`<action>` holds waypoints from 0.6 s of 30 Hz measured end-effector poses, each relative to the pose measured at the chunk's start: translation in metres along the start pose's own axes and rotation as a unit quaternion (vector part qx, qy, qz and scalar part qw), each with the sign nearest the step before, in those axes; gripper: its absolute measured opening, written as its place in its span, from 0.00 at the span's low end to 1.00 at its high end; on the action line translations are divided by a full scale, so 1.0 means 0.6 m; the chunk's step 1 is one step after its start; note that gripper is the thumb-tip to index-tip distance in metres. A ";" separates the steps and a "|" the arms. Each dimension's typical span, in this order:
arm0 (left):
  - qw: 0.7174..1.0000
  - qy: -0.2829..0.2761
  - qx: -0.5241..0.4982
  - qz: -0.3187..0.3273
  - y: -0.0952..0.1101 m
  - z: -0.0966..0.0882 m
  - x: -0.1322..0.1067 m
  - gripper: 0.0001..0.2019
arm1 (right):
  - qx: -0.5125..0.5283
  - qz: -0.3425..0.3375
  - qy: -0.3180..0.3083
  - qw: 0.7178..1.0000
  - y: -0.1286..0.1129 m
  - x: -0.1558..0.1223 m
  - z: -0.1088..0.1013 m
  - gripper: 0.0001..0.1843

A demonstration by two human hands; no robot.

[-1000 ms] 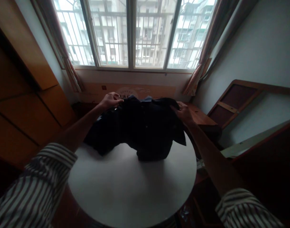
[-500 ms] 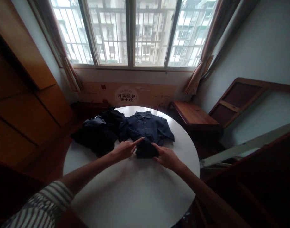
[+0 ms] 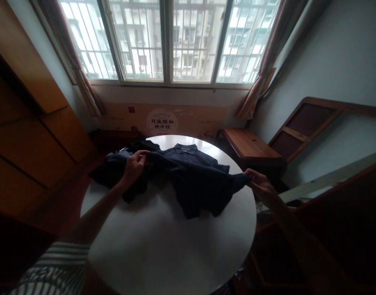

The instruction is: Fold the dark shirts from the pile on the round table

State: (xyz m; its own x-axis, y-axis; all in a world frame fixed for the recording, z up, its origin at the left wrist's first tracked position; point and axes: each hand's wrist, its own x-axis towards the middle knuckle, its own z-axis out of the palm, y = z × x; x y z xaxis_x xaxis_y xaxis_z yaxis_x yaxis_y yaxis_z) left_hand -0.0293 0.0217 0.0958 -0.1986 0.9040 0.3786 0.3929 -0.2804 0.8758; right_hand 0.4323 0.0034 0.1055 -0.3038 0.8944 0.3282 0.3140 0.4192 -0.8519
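Note:
A dark blue collared shirt point(image 3: 190, 172) lies spread on the round white table point(image 3: 163, 246), collar toward the window. My left hand point(image 3: 133, 167) is closed on the shirt's left sleeve, near the table's left side. My right hand point(image 3: 260, 186) pinches the shirt's right sleeve end at the table's right edge, pulling it out sideways. A heap of other dark clothes point(image 3: 114, 170) sits at the table's left, partly under my left hand.
A low wooden bench point(image 3: 249, 149) stands right of the table under the window. A wooden frame point(image 3: 301, 127) leans on the right wall. Wooden cabinets point(image 3: 28, 123) fill the left side. A printed cardboard panel point(image 3: 163, 119) rests below the windowsill.
The shirt was held up, then laid on the table with both hands at its folded lower edge. Now each hand has gone out to a sleeve and pulled it sideways.

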 end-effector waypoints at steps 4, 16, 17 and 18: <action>0.994 -0.016 0.100 -0.033 0.003 -0.044 -0.059 0.17 | -0.113 0.014 -0.066 0.991 0.029 -0.045 -0.006 0.16; 0.944 -0.201 -0.110 -0.238 0.012 -0.038 -0.214 0.38 | -0.165 -0.024 -0.059 0.984 0.049 -0.102 0.044 0.11; 0.942 -0.210 -0.078 -0.251 0.019 -0.062 -0.205 0.34 | -0.146 -0.004 -0.070 0.987 0.049 -0.104 0.034 0.11; 0.938 -0.232 -0.029 -0.258 0.026 -0.087 -0.196 0.32 | -0.127 0.018 -0.099 0.987 0.049 -0.105 0.024 0.12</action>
State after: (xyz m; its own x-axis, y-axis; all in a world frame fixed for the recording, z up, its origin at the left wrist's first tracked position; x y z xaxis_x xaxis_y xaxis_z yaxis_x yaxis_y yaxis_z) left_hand -0.0464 -0.1059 0.0805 0.0679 0.9637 -0.2582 0.3008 0.2270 0.9263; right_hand 0.4478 -0.0427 0.0542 -0.4505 0.8719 0.1921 0.5357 0.4361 -0.7231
